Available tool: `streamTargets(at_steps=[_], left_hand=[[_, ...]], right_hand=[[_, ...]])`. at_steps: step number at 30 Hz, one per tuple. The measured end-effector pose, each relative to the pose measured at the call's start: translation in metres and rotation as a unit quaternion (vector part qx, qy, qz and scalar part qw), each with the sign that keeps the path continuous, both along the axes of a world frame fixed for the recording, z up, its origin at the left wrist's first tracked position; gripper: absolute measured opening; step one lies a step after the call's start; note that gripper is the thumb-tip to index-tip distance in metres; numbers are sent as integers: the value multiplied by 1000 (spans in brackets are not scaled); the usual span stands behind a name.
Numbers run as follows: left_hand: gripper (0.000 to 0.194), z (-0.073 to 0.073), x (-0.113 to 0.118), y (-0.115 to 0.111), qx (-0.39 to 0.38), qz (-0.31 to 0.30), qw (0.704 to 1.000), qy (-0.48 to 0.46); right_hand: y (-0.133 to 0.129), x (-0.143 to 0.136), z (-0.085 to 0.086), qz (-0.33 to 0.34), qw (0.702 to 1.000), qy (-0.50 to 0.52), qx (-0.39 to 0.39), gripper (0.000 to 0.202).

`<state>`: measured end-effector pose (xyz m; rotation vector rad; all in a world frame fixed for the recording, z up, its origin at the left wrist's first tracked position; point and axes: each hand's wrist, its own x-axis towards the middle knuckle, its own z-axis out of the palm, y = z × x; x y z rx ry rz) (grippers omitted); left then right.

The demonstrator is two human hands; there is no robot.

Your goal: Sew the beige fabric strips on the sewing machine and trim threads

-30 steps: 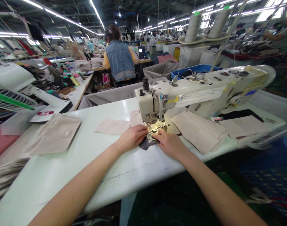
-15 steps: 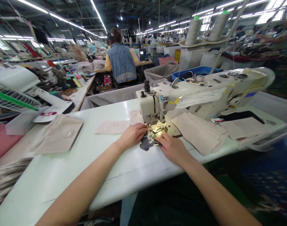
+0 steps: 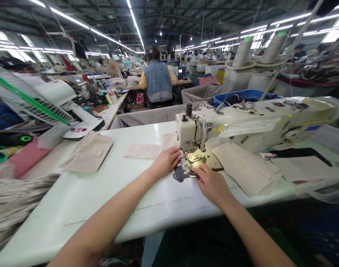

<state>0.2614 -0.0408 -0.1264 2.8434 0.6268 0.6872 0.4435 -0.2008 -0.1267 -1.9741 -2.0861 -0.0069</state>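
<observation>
My left hand rests beside the needle area of a white sewing machine, fingers bent and pressed together, with the fingertips near the presser foot. My right hand is closed in a pinch at the front of the brass-coloured metal guide. What either hand holds is too small or hidden to make out. Between the hands lies a dark, patchy plate with a rounded front corner. Behind my left hand lies a flat beige fabric piece.
A fanned stack of beige fabric pieces lies right of my right hand. Another beige stack sits at the left, near a white fan. Thread cones stand above the machine. A person in a denim vest sits ahead.
The view has swung left, so the scene sits further right in the picture. Both hands stay at the needle area with almost the same pose.
</observation>
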Motion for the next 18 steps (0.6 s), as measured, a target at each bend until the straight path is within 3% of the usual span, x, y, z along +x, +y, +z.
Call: streamTargets(at_steps=[3, 6, 7, 9, 12, 15, 18], left_hand=[[31, 5, -8, -11, -1, 16, 1000, 16], [32, 21, -21, -24, -44, 22, 996, 71], [34, 27, -25, -26, -62, 52, 993, 87], [37, 39, -30, -22, -82, 179, 976, 97], [32, 47, -29, 0, -101, 379, 916, 83], [26, 42, -21, 22, -146, 413, 896, 73], [10, 32, -9, 24, -162, 405, 899, 28]], right_hand=[[0, 0, -2, 3, 1000, -4, 10, 35], [0, 1, -6, 3, 1000, -7, 19, 34], [0, 1, -7, 3, 1000, -7, 23, 34], [1, 1, -9, 5, 999, -8, 31, 34], [1, 2, -12, 6, 999, -9, 44, 33], [0, 3, -15, 12, 998, -13, 59, 33], [-2, 6, -21, 20, 996, -16, 82, 34]])
